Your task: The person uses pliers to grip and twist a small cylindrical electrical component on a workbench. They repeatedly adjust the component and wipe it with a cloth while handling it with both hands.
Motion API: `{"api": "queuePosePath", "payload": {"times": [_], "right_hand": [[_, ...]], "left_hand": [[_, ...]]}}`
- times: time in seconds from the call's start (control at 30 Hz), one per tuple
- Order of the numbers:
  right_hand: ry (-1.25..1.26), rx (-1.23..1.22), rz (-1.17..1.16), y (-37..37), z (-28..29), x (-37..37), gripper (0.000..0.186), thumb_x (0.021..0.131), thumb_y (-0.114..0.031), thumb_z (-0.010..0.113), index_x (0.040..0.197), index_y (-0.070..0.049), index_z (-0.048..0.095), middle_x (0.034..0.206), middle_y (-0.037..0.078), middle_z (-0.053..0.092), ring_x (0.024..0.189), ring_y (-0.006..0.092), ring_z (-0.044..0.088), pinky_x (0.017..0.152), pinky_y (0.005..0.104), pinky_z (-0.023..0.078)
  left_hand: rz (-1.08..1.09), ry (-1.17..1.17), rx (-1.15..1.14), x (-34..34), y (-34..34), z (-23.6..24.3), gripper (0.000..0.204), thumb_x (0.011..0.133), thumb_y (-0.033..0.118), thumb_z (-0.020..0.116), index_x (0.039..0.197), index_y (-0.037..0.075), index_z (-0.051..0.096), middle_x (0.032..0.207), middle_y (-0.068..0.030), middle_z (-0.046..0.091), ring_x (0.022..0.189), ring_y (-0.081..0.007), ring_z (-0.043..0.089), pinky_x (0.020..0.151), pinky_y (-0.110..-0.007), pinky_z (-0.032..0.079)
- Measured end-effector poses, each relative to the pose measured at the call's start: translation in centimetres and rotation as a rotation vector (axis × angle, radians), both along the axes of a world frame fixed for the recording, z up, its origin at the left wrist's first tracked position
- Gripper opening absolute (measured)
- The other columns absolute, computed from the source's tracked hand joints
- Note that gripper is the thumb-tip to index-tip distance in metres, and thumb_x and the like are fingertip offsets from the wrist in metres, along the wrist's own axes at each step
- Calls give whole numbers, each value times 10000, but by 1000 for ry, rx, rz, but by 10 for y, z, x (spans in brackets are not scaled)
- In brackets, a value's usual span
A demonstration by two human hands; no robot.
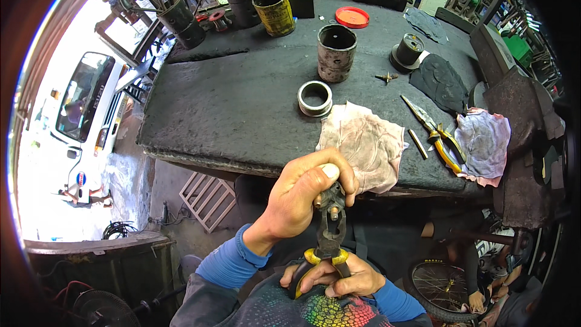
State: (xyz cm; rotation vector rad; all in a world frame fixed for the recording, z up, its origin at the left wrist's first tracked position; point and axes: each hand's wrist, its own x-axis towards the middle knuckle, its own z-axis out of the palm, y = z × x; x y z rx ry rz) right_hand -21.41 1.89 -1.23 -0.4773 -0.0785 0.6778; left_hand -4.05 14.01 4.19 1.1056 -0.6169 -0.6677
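Note:
In front of my chest, my left hand (305, 191) is closed round a small dark metal part (331, 195) with copper-coloured studs, its thumb pressed on top. My right hand (339, 275) grips the yellow-and-black handles of a pair of pliers (330, 243) from below. The plier jaws point up at the part, close to one stud; whether they bite on it I cannot tell. Just beyond my left hand, a stained pink cloth (366, 145) lies at the bench edge. Much of the part is hidden by my fingers.
On the dark workbench (212, 109) stand a metal ring (315, 98), a grimy cylinder (336, 53) and a yellow can (274, 12). Long-nose pliers (434, 133) lie by a second cloth (482, 145). Another person's hand (476, 301) is near a bicycle wheel (445, 287), lower right.

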Motion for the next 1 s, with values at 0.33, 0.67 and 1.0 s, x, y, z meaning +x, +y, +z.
{"api": "queuePosePath", "payload": {"times": [0.33,0.67,1.0], "right_hand": [[76,-75,-73,5,-2,-3,717,708,20,642,1421,18,565,1178,215,721,1366,413,550,1193,499,398],[42,-163,-114,5,4,-5,627,772,-18,645,1396,9,591,1015,170,766,1270,430,625,1102,476,480],[-151,-268,81,-18,5,23,331,818,-2,580,1107,106,700,1298,233,663,1293,328,601,1169,421,425]], "left_hand": [[70,-29,-39,-10,-3,-5,386,1021,324,433,923,-10,599,814,-182,649,752,-199,601,728,-336,489],[13,-94,54,-8,1,4,374,1013,298,454,899,-21,614,786,-159,641,723,-180,589,720,-328,486],[-675,-584,586,68,-9,40,275,961,200,530,848,-14,661,750,-121,672,709,-267,615,727,-395,513]]}}
